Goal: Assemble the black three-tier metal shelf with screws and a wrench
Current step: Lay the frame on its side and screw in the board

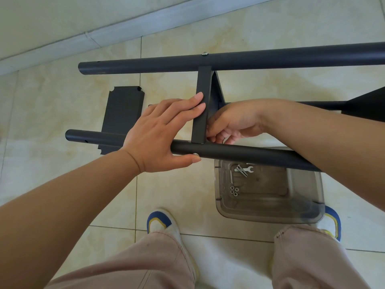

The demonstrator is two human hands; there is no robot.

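Two long black poles lie sideways over the tiled floor (260,34), the far pole (270,59) near the wall and the near pole (239,152) close to the person. A flat black shelf piece (203,105) stands on its edge between them and touches both. A silver screw head (205,53) sits on top of the far pole, right where the shelf piece meets it.

The left hand (164,134) lies spread over the near pole, with its fingers flat against the shelf piece and its thumb pressed on another screw head (195,154) in the pole. The right hand (231,124) is tucked behind the shelf piece with its fingers curled; they may be pinching something small, but it is hidden.

A second shelf piece (121,113) lies flat on the floor, off to the left. A clear plastic box (302,197) sits just under the near pole. In it are long screws (241,170), a small wrench (249,169) and a few nuts (234,190). Two shoes (161,223) and pink trouser legs show at the bottom.
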